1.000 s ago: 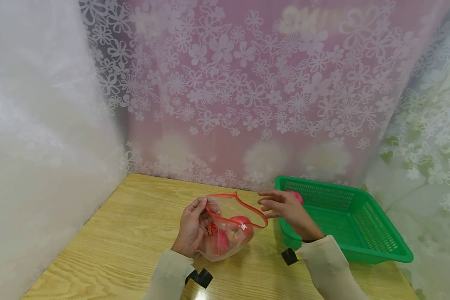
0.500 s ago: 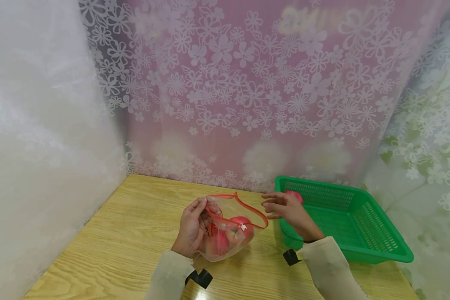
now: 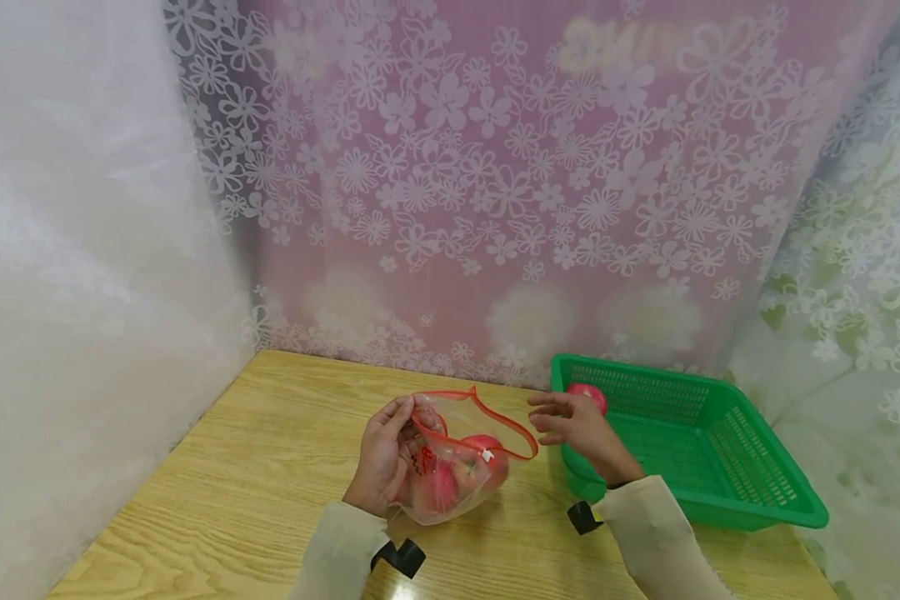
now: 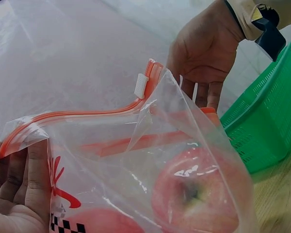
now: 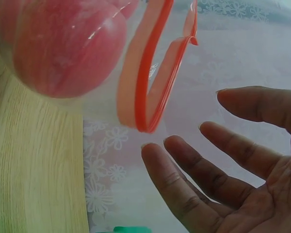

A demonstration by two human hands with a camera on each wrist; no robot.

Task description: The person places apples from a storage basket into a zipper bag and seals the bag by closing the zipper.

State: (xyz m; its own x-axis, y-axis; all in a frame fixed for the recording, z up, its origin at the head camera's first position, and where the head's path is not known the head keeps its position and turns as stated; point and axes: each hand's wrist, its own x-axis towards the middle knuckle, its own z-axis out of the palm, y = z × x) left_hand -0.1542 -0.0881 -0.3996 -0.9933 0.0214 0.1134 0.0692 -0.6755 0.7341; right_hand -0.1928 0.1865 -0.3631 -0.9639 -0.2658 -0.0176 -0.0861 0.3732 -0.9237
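Note:
A clear zip bag (image 3: 450, 500) with an orange-red zip edge and a white slider (image 4: 141, 86) stands with its mouth open. Inside it lie several red apples (image 4: 199, 189). My left hand (image 3: 381, 454) pinches the bag's left rim between thumb and fingers. Just right of the bag's mouth, my right hand (image 3: 581, 429) hangs with fingers spread and holds nothing; in the right wrist view its fingertips (image 5: 153, 151) are apart from the zip edge. Behind that hand, one more red apple (image 3: 591, 395) shows in the green basket (image 3: 690, 508).
The basket stands at the right of the wooden table (image 3: 232, 500), close by the right forearm. A pink flowered curtain (image 3: 450, 208) hangs along the table's back edge, and a pale sheet (image 3: 105, 250) lines the left side.
My right hand has drawn slightly to the right, away from the bag's rim. The left hand still pinches the bag, which has hardly moved.

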